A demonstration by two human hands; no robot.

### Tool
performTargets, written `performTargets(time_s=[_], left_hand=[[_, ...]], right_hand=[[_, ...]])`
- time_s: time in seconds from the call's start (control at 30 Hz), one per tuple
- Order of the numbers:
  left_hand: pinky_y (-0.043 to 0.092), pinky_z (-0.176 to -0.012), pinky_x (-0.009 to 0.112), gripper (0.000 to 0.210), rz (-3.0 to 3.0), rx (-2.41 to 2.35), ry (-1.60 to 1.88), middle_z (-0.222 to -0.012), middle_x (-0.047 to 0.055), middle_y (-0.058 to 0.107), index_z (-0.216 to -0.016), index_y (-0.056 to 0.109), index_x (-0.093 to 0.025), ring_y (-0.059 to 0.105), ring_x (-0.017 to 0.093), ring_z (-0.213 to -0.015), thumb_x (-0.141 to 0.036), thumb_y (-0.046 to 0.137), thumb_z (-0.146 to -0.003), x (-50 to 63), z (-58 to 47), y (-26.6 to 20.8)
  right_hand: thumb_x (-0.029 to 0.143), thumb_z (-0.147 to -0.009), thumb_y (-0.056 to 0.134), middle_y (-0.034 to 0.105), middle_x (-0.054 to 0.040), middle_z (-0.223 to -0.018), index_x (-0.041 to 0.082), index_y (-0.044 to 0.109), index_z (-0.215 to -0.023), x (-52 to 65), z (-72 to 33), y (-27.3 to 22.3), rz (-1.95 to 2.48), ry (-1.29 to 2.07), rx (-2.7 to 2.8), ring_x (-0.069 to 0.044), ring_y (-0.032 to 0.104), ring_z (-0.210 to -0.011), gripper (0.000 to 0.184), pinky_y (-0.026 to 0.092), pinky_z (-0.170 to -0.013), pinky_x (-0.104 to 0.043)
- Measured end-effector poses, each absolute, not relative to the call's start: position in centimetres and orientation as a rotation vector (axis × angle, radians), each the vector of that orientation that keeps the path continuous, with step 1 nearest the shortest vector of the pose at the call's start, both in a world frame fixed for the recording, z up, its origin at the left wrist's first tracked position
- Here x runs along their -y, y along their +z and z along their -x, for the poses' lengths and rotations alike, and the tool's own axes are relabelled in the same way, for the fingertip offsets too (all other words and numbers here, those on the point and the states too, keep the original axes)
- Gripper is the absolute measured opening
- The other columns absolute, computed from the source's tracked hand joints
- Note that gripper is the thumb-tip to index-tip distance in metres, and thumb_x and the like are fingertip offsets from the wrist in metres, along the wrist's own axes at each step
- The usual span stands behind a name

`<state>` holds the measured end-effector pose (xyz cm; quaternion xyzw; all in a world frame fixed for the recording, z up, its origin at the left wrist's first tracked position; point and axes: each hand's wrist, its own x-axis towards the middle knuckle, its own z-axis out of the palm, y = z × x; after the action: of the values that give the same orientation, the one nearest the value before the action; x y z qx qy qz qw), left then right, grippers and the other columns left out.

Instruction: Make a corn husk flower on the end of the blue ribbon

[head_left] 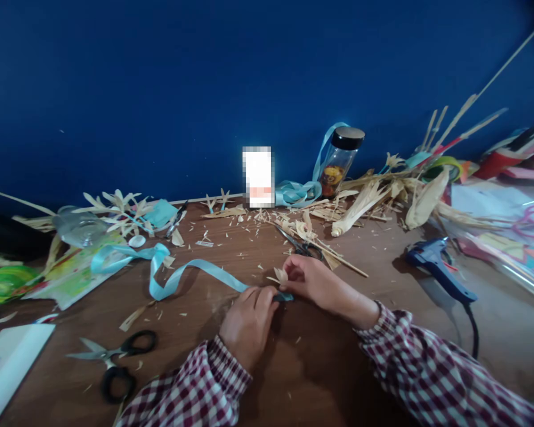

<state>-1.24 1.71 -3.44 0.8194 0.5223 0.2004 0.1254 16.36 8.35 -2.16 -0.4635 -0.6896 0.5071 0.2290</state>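
Note:
My left hand [250,317] is closed on the end of a light blue ribbon [209,268], whose loose length curls away to the left over the brown table. A short bit of the ribbon sticks out past my left fingertips. Close beside it, my right hand [309,281] pinches a small pale husk flower [279,277] with pointed petals. The two hands nearly meet; whether the flower touches the ribbon I cannot tell. Black-handled scissors [111,359] lie partly spread at the lower left. Another dark pair of scissors [300,246] rests just beyond my right hand.
A blue glue gun [440,267] with its cord lies at the right. Toward the blue wall stand a black-lidded jar [338,160] and coiled ribbon [297,194], among dried corn husks [360,207] and scraps. Several husk flowers [115,207] lie at the back left, near a clear plastic cup [82,228].

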Motion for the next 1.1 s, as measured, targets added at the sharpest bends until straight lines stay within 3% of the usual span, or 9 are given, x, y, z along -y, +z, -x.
performTargets(time_s=[0.3,0.6,0.8,0.97,1.1], left_hand=[[0.046,-0.072,0.030,0.022,-2.232,-1.709,0.393,-0.089,0.005,0.056,-0.094,0.064,-0.021,0.055,0.020,-0.086,-0.020,0.044,-0.089,-3.5,0.6,-2.2],[0.045,-0.072,0.030,0.015,-2.083,-1.443,0.495,-0.084,0.006,0.064,-0.075,0.068,-0.018,0.059,0.019,-0.080,-0.016,0.053,-0.079,-3.9,0.8,-0.7],[0.041,-0.057,0.024,0.016,-1.753,-1.446,0.419,-0.063,0.000,0.065,-0.074,0.068,-0.016,0.057,0.014,-0.060,-0.020,0.053,-0.075,-3.4,0.8,-0.5],[0.040,-0.054,0.022,0.020,-1.576,-1.372,0.419,-0.066,0.000,0.067,-0.083,0.071,-0.015,0.056,0.013,-0.058,-0.020,0.055,-0.071,-3.3,1.4,-1.3],[0.044,-0.062,0.025,0.017,-1.563,-1.390,0.429,-0.074,0.003,0.070,-0.078,0.070,-0.015,0.059,0.015,-0.065,-0.019,0.056,-0.069,-3.0,1.5,-1.7]], right_hand=[[0.040,-0.070,0.069,0.056,0.0051,-0.060,0.018,0.048,-0.079,-9.1,-17.0,-2.5,1.165,1.758,1.654,-0.008,0.050,-0.049,0.032,0.036,-0.044,-0.018],[0.034,-0.070,0.070,0.056,0.0054,-0.061,0.017,0.049,-0.077,-9.0,-17.3,-2.4,1.063,1.850,1.612,-0.007,0.051,-0.050,0.028,0.038,-0.046,-0.017],[0.030,-0.073,0.067,0.055,0.0051,-0.065,0.017,0.050,-0.077,-8.5,-17.3,-2.2,0.932,1.922,1.629,-0.007,0.050,-0.054,0.022,0.039,-0.051,-0.019],[0.022,-0.074,0.064,0.056,0.0054,-0.067,0.017,0.052,-0.081,-8.4,-17.2,-1.9,0.890,1.932,1.723,-0.008,0.051,-0.058,0.014,0.039,-0.054,-0.019],[0.021,-0.075,0.064,0.058,0.0047,-0.069,0.017,0.054,-0.084,-8.3,-17.2,-1.4,0.886,1.898,1.805,-0.008,0.053,-0.061,0.014,0.039,-0.055,-0.019]])
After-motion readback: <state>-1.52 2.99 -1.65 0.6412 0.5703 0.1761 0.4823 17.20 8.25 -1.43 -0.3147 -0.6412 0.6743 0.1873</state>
